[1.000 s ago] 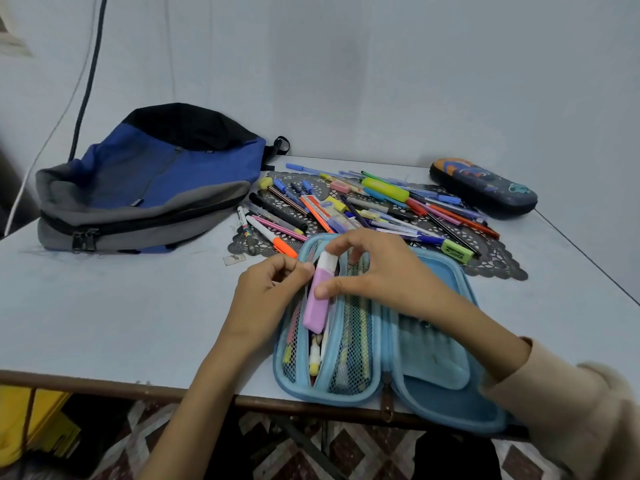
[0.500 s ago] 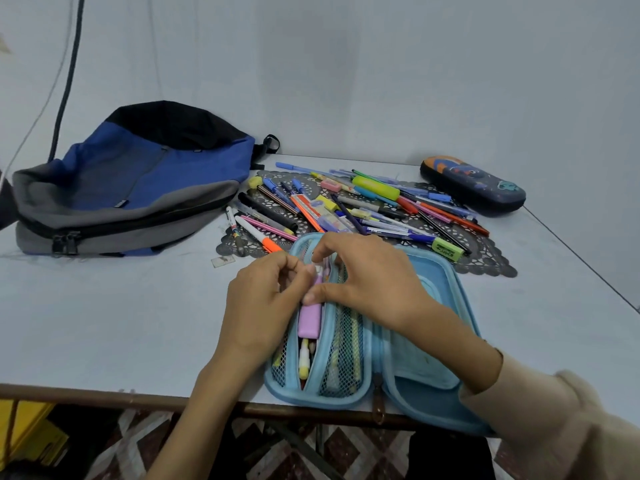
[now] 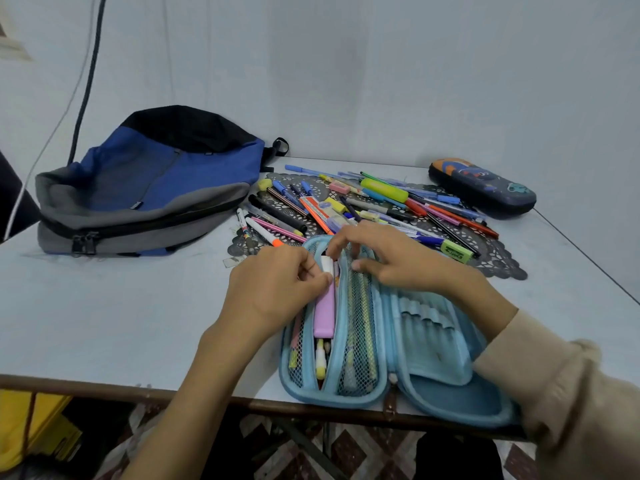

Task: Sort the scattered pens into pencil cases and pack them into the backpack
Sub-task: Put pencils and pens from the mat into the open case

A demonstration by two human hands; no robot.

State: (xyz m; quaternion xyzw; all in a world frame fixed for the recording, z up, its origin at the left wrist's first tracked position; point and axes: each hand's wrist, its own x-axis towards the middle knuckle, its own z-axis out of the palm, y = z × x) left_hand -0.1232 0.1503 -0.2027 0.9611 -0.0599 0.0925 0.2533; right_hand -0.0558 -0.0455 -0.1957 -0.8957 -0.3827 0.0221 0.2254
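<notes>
Step in hand: loading the blue pencil case (image 3: pixel 438 388), which lies open flat at the near edge of the bench (image 3: pixel 104 306).

- Pink highlighter (image 3: pixel 325 315) sits lengthwise in the left compartment, between the outer wall and the mesh divider (image 3: pixel 360 327). Its white cap end points away from the person.
- Left hand (image 3: pixel 273 289): fingers curled in, fingertips pinching the highlighter at the cap end.
- Right hand (image 3: pixel 398 261): fingers bent over the far end of the case, thumb on the divider edge. Can't tell if it grips the mesh or just props it open.
- A few pens are already in that compartment, under and below the highlighter.

My read: early in the job. The pile of pens (image 3: pixel 381 206) is mostly unsorted on the dark lace mat (image 3: pixel 498 258), just beyond the case. The dark pencil case (image 3: pixel 481 188) at far right is zipped and untouched. The backpack (image 3: pixel 149 188) at far left looks zipped too.

Next move, my guess: seat the highlighter flat, let go, then reach past the case for the next pen. The pocket mouth needs to be held open while that happens.

Hard to see:
- The fingers cover the cap end and the pocket mouth.
- What's behind the mesh is only stripes of colour.
- The case's near right corner is hidden behind the beige sleeve (image 3: pixel 571 393).
- Can't make out the small clear item on the bench left of the hands.
</notes>
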